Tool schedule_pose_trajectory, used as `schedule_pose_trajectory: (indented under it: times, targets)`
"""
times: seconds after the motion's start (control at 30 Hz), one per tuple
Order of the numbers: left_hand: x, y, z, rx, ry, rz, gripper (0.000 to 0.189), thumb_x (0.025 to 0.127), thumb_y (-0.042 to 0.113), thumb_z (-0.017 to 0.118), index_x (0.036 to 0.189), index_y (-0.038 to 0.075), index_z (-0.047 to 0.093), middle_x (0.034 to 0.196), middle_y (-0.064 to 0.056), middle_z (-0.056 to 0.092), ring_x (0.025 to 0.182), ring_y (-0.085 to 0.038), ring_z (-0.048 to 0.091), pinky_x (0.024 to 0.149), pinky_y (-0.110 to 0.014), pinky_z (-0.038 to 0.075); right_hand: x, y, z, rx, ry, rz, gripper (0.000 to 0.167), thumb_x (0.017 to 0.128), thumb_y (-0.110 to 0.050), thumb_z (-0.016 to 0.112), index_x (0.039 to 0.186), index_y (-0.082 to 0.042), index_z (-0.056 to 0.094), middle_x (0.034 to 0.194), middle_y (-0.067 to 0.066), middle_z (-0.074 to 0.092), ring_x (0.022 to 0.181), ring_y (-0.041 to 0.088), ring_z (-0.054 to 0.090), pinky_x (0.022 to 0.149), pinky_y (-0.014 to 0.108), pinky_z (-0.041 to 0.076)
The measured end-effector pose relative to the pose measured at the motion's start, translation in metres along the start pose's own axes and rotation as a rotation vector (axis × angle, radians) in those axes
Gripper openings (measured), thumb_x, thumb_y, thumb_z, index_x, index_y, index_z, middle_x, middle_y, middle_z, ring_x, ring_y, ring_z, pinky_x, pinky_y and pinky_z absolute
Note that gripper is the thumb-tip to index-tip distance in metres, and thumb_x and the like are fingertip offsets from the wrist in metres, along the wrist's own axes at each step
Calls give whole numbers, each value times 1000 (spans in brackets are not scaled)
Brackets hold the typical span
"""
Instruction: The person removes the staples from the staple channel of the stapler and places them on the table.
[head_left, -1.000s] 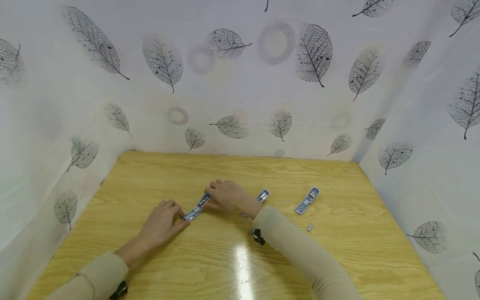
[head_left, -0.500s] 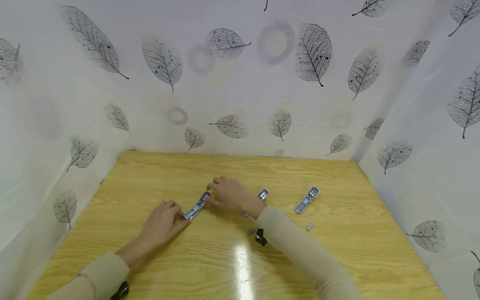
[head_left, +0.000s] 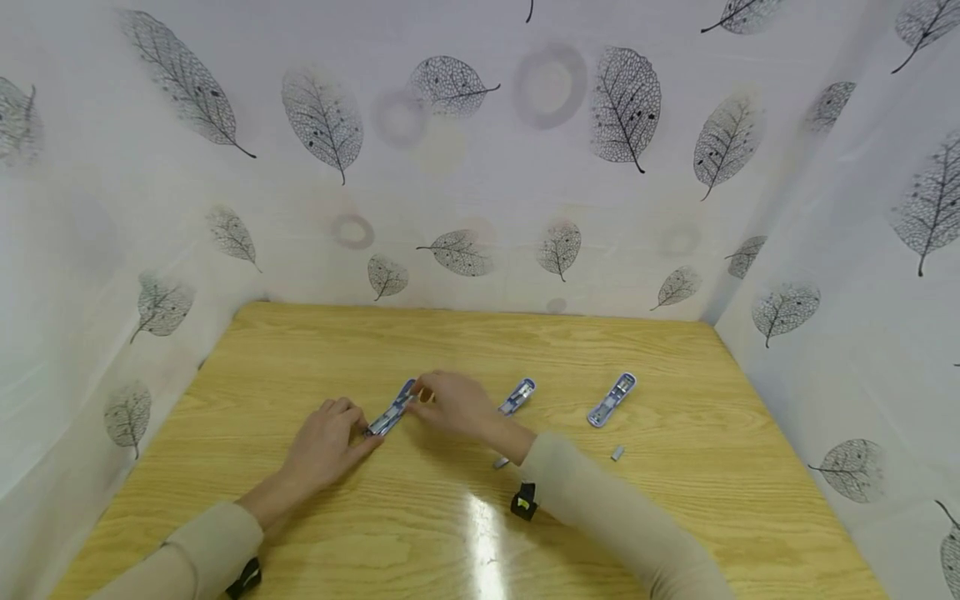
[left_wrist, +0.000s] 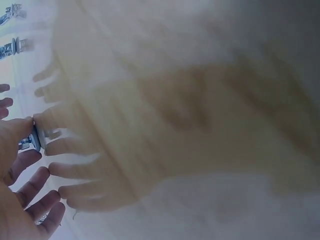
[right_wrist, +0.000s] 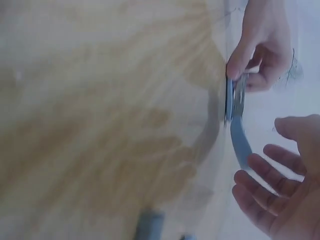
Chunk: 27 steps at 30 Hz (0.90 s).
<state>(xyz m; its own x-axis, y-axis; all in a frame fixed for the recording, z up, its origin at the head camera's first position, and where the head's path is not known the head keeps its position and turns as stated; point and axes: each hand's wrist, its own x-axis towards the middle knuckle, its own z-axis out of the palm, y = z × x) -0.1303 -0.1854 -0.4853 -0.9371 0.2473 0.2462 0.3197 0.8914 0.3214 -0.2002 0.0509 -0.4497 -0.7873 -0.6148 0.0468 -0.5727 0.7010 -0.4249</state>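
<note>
An open stapler [head_left: 390, 414], blue with a metal magazine, lies slanted on the table at centre left. My left hand [head_left: 320, 446] pinches its near end between thumb and fingers; in the left wrist view that end [left_wrist: 36, 139] shows between them. My right hand [head_left: 456, 406] is at the stapler's far part, thumb and index fingertips right beside it. In the right wrist view the right hand's fingers [right_wrist: 262, 172] are spread and loosely bent, close to the stapler's raised blue arm [right_wrist: 241, 142]. Two more open staplers, one in the middle [head_left: 517, 395] and one at right [head_left: 612, 400], lie on the table.
A small grey piece [head_left: 617, 452] lies below the right-hand stapler. Another grey piece [head_left: 501, 462] shows just beside the right wrist. Leaf-patterned sheeting [head_left: 480, 183] stands around the wooden table's [head_left: 337, 342] back and sides.
My right hand has come off the stapler's far end, then moved nearer the front, its fingertips now beside the magazine. The left hand keeps its grip in nearly the same place.
</note>
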Motion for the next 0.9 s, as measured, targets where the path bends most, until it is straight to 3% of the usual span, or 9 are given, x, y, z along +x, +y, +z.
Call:
schedule_pose_trajectory:
  times: [0.17, 0.4, 0.57, 0.9]
  targets:
    - [0, 1, 0, 0, 1, 2, 26, 87, 34, 87, 84, 13, 71, 95, -6, 68, 83, -18, 58, 70, -33, 47, -3, -8, 6, 265, 6, 83, 23, 101, -31, 71, 114, -13, 76, 102, 3, 80, 83, 8, 70, 72, 17, 53]
    - [0, 3, -2, 1, 7, 6, 27, 87, 33, 87, 84, 12, 71, 93, -5, 67, 81, -17, 56, 68, -31, 46, 1, -18, 16, 639, -34, 228, 21, 100, -21, 73, 109, -3, 78, 92, 12, 78, 70, 22, 73, 58, 23, 55]
    - [-1, 4, -3, 3, 17, 14, 26, 86, 32, 88, 82, 12, 70, 91, -4, 66, 80, -17, 56, 68, -31, 46, 4, -26, 29, 736, -18, 314, 19, 99, -19, 74, 105, -1, 79, 85, 15, 78, 62, 15, 69, 52, 24, 55]
    - [-4, 4, -3, 25, 38, 38, 24, 87, 29, 88, 81, 12, 71, 90, -5, 67, 80, -18, 58, 67, -32, 49, 5, -41, 38, 737, 4, 319, 16, 100, -16, 72, 101, -2, 80, 82, 13, 79, 63, 14, 71, 53, 24, 57]
